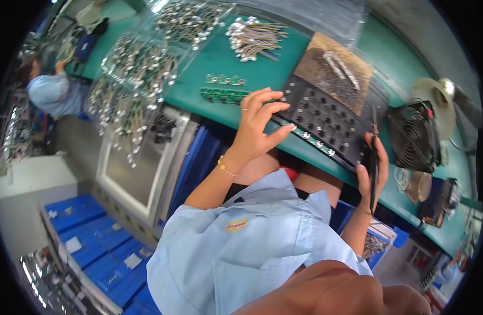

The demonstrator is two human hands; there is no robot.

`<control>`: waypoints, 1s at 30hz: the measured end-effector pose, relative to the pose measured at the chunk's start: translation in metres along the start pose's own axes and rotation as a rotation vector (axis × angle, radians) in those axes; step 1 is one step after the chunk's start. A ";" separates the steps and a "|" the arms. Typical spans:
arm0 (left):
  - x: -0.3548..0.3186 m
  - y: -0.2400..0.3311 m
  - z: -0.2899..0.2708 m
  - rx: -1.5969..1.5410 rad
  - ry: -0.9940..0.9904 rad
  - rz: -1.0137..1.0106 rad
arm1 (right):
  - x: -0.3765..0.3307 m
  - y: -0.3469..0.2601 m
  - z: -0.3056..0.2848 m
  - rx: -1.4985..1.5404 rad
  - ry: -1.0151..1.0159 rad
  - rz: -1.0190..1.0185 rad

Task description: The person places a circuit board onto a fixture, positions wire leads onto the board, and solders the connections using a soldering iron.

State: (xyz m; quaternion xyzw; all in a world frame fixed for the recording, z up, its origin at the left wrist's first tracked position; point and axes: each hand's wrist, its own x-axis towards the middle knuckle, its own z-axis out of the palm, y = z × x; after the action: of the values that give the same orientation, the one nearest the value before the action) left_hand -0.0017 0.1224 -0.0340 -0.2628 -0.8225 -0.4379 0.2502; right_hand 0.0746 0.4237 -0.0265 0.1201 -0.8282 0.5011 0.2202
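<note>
My left hand [260, 119] is open, fingers spread, at the left edge of a black jig plate [325, 118] with rows of round dark recesses. Its thumb tip is at one end of a narrow green circuit board strip [312, 140] with round silver parts along the jig's near edge; I cannot tell whether it touches. My right hand [375, 168] grips a soldering iron [374, 152] by its black handle, with the thin tip pointing away from me beside the jig's right edge. To the left lie green circuit boards [223, 95] and a few small silver-and-green pieces [226, 80].
Bundled wires with white connectors [254, 39] lie beyond the boards, with more heaped in clear trays [142, 68] at left. Behind the jig is a scorched brown board [336, 68] bearing metal strips. A black fan [415, 134] stands at right. A co-worker [52, 92] sits far left.
</note>
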 end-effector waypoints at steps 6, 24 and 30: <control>0.030 -0.012 -0.028 0.212 -0.071 0.030 | 0.001 0.000 -0.006 0.095 0.064 0.041; 0.121 -0.079 -0.009 0.830 -0.268 0.533 | -0.001 -0.001 -0.006 0.053 0.054 0.068; 0.139 -0.066 -0.013 0.755 -0.337 0.573 | 0.000 0.000 -0.006 0.076 0.057 0.069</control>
State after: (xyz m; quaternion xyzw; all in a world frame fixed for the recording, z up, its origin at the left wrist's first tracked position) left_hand -0.1451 0.1092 0.0229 -0.4361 -0.8474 0.0250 0.3017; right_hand 0.0759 0.4294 -0.0243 0.0852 -0.8057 0.5427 0.2217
